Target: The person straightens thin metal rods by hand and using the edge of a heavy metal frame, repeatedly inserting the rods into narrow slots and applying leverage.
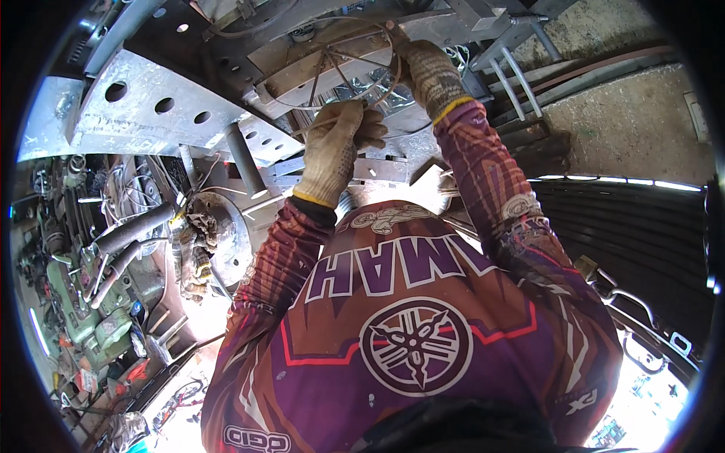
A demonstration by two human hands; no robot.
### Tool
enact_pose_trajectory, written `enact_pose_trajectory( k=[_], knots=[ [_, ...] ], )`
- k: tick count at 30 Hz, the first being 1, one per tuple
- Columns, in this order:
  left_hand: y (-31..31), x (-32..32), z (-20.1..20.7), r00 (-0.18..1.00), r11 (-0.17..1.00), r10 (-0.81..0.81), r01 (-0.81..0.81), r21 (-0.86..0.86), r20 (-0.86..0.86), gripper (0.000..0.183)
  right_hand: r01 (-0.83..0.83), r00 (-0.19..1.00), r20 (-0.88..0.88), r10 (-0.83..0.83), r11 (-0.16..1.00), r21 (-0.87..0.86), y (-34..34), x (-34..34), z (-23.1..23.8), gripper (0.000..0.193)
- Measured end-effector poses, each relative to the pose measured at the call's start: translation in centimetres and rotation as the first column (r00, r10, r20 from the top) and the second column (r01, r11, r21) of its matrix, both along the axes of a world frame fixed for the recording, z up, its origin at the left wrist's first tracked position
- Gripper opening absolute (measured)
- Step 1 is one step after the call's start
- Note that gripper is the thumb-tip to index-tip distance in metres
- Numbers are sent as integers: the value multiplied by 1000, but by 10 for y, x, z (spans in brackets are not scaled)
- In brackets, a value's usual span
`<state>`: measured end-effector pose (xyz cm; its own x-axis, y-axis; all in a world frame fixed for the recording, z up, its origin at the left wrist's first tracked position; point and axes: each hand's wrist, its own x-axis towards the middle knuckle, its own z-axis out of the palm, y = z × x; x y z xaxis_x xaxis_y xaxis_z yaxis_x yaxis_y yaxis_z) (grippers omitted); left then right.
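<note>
A round frame of thin metal rod (398, 72), with several straight rods meeting inside it, is held up against the metalwork at the top of the view. My left hand (332, 143), in a pale knitted work glove with a yellow cuff, is closed at the frame's near edge. A thin rod also runs by its fingers, and I cannot tell whether it belongs to the frame. My right hand (434, 79), in a matching glove, is closed on the frame's right side, its fingertips partly hidden.
A pale steel beam with round holes (151, 94) slants across the left. A dark metal tube (245, 160) sticks out below it. Further left stand a green machine (94, 309) and a round metal disc (226, 234) with gloves hanging beside it. Metal bars (521, 83) lie beyond my right arm.
</note>
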<state>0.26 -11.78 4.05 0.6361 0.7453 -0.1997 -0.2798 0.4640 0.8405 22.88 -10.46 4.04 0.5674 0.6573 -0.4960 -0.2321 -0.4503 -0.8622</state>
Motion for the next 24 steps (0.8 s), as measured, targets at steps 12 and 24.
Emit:
enact_pose_trajectory(
  k=[12, 24],
  knots=[
    [0, 6, -6, 997, 1000, -17, 18, 14, -78, 39, 51, 725, -512, 460, 706, 706, -54, -57, -50, 73],
    [-10, 25, -8, 995, 999, 22, -19, 28, -96, 44, 108, 736, -607, 299, 834, 541, -56, -56, -34, 62]
  ],
)
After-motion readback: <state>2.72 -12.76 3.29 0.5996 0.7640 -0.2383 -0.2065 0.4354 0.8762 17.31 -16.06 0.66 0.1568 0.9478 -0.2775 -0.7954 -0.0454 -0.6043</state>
